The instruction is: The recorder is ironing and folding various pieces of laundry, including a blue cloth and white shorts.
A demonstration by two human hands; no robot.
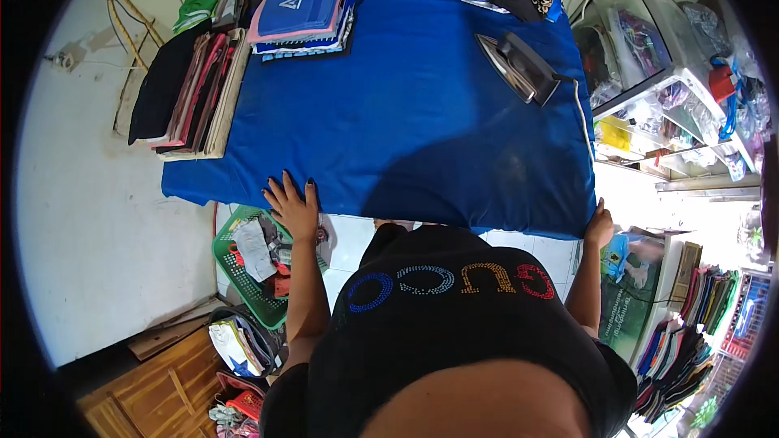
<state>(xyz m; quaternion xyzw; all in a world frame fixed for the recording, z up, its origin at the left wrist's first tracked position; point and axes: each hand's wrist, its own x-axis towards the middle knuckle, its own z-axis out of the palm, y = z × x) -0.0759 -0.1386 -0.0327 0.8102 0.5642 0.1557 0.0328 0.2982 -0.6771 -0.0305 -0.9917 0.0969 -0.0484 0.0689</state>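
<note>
A blue cloth point(389, 109) covers the table before me and hangs slightly over its near edge. My left hand point(296, 209) lies on the cloth at the near left edge, fingers spread, with nothing in it. At the near right corner, my right hand point(599, 228) grips the edge of the cloth, thumb up; its other fingers are partly hidden. An electric iron point(524, 66) rests on the far right of the cloth, its metal soleplate partly showing. The iron's white cord point(582, 118) runs down along the table's right edge.
Folded clothes stand in stacks: one at the left point(195, 97), others along the far edge point(304, 9). A green plastic basket point(243, 279) with clothes sits on the floor below left. To the right is a glass display case point(694, 88) holding bagged items.
</note>
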